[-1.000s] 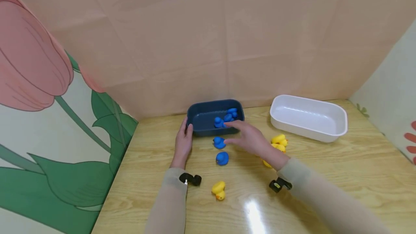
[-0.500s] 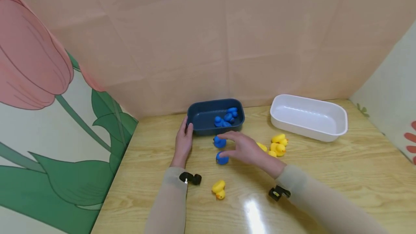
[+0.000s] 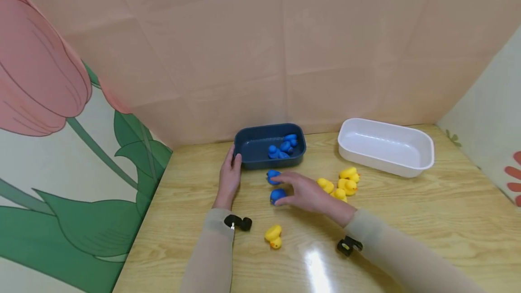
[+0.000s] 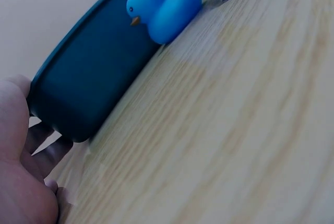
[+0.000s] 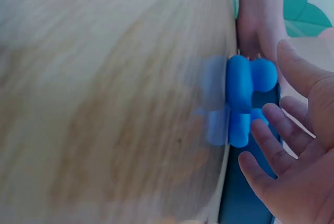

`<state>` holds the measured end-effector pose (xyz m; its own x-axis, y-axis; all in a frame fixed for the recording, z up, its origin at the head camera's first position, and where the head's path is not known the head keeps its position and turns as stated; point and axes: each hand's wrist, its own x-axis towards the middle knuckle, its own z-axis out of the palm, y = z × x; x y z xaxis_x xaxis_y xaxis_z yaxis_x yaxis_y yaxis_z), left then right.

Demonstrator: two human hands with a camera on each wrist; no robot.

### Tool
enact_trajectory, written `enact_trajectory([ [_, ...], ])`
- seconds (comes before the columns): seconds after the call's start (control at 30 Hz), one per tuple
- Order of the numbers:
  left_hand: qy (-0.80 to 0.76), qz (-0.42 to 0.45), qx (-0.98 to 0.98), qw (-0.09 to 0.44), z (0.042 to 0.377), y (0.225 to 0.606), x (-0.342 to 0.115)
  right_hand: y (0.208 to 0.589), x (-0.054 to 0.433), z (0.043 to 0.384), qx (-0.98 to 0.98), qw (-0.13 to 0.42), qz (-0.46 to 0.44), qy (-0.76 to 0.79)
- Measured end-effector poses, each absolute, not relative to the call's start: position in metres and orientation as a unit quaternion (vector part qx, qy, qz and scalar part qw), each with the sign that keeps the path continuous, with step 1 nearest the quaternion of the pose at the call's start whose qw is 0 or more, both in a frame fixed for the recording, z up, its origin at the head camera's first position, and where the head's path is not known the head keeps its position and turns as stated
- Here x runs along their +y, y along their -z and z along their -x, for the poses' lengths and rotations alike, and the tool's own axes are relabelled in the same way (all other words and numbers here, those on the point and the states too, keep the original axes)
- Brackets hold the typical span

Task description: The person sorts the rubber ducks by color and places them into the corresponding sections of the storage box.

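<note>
My left hand point(image 3: 230, 176) rests against the left end of a dark blue rectangular container point(image 3: 260, 165), thumb at its front corner and fingers fairly straight along the side. Several blue rubber ducks point(image 3: 274, 152) lie inside, toward its right. Two more stand on the table in front: a farther blue duck point(image 3: 273, 177) and a nearer blue duck point(image 3: 277, 195). My right hand point(image 3: 304, 192) is spread just right of this pair, its thumb overlapping the nearer duck and its fingertips the farther one in the head view. The right wrist view shows its palm point(image 5: 308, 182) holding nothing.
Several yellow rubber ducks point(image 3: 347, 187) cluster right of my right hand. Another yellow duck point(image 3: 273, 237) lies nearer me, between my forearms. A white rectangular container point(image 3: 380, 163) stands at the back right, near the pink cloth backdrop point(image 3: 211, 58).
My right hand has drawn back from above the dark blue container toward the two blue ducks on the table, uncovering some yellow ducks. My left hand has stayed in place.
</note>
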<state>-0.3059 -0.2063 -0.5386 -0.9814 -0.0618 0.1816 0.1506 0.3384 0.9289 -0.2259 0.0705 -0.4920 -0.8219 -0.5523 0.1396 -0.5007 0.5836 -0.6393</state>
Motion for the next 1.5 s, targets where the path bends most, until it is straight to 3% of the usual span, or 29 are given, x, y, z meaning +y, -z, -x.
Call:
enact_trajectory([
  [0.77,0.572,0.031,-0.814,0.098,0.306,0.538,-0.206,0.506,0.074,0.232,0.886,0.081,0.316,0.329],
  [1.5,0.576,0.024,-0.811,0.096,0.304,0.536,-0.205,0.507,0.076,0.235,0.891,0.077,0.329,0.303],
])
